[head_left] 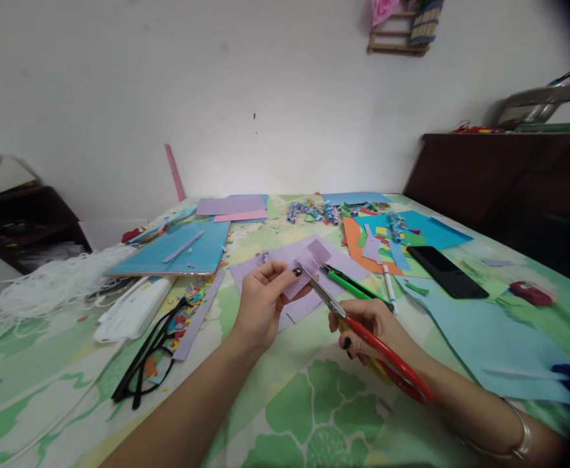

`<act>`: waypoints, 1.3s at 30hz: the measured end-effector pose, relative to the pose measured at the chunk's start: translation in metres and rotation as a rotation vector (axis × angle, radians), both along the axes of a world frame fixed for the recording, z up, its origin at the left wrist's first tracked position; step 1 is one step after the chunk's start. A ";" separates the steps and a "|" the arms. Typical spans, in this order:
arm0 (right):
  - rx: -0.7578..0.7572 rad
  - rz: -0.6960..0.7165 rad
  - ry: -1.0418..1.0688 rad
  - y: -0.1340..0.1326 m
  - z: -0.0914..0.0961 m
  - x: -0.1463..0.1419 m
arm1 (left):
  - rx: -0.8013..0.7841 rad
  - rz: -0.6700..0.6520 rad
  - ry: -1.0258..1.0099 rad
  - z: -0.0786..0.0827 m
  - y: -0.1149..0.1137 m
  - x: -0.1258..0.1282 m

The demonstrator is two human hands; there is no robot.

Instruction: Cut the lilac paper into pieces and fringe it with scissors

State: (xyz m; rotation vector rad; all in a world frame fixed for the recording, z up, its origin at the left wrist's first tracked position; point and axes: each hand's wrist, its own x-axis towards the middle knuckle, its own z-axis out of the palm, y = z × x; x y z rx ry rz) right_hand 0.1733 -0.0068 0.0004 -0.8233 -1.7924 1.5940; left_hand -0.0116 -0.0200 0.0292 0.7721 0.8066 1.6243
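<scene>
Pinched between the thumb and fingers of my left hand (264, 300) is a small piece of purple paper (295, 286). My right hand (378, 328) grips red-handled scissors (379, 348), whose blades point up and left and reach the piece's edge. Fine cuts seem to run along that edge, though blur hides their detail. Below the hands a larger purple sheet (340, 255) lies on the tablecloth. A green box cutter (346, 283) rests on the sheet's right side, just beyond the scissors. Beside it lies a white marker (390, 289).
Black glasses (143, 354) and a white power strip (131, 309) lie at left, near tangled white cord (51, 283) and a blue pad (177, 247). Rolled paper pieces (331, 213) sit at the back. To the right are a black phone (445, 270) and light blue paper (489, 335).
</scene>
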 end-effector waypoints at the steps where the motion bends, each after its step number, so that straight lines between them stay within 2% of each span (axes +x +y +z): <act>1: 0.001 0.000 0.001 0.000 0.000 0.000 | 0.000 -0.001 -0.002 0.000 0.000 0.000; 9: 0.029 0.064 0.011 0.001 0.005 0.002 | -0.019 0.004 0.014 -0.001 -0.001 0.001; 17: 0.055 0.101 0.056 0.006 -0.006 0.002 | -0.043 0.012 -0.009 0.000 0.001 0.001; 24: 0.139 0.092 0.038 0.008 -0.012 0.004 | -0.047 0.008 -0.008 0.001 0.000 0.001; 31: 0.086 0.105 0.055 0.007 -0.008 0.003 | -0.041 0.014 -0.021 0.000 0.001 0.002; 39: 0.108 0.105 0.036 0.008 -0.008 0.004 | -0.039 0.022 -0.019 -0.001 0.001 0.001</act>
